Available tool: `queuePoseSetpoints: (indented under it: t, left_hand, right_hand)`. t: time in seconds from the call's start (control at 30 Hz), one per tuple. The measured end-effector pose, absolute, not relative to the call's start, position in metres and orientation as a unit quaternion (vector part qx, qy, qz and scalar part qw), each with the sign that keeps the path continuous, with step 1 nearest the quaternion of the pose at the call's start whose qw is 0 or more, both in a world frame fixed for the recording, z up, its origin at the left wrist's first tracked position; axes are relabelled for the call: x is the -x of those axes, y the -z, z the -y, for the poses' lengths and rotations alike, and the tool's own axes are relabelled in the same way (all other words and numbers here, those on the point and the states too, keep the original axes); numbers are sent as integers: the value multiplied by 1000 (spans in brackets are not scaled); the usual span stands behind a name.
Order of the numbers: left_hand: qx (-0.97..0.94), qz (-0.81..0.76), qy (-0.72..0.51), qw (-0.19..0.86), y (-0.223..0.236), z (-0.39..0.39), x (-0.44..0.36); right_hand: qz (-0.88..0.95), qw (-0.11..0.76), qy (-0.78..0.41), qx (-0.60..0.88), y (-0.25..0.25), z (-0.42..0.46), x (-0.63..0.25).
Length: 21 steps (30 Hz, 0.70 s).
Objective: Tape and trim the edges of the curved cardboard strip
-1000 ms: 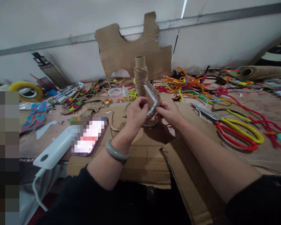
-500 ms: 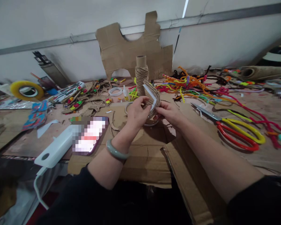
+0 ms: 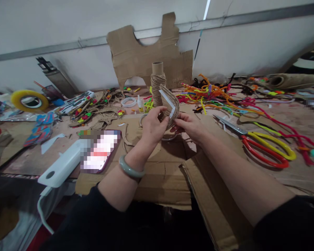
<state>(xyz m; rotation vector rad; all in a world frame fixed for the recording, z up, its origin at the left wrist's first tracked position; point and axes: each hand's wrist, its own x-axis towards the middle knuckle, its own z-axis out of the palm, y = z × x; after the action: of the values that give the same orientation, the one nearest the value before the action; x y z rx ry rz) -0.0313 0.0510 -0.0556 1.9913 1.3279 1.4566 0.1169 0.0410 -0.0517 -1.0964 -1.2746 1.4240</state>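
Both hands, L & R, pinch jute-wrapped strip w/ fingertips; I'd keep twine taut, wraps tight.

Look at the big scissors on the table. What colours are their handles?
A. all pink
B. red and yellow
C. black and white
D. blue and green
B. The scissors lie on the table to the right of the right hand, with one handle loop red and the other yellow.
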Motion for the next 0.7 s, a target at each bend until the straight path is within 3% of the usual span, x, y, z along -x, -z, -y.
queuePoseSetpoints:
  t: [0.27,0.43,0.7]
  left_hand:
    - [-584,-480,-553,349,48,-51,27]
    - [-526,-483,-477,512,39,-44,27]
    - [-542,-513,-461,481,36,-43,25]
  right_hand:
    - [490,545,-530,426,61,-52,-120]
    - [508,547,-517,419,61,-51,-121]
    - [551,497,-486,462,61,-52,-120]
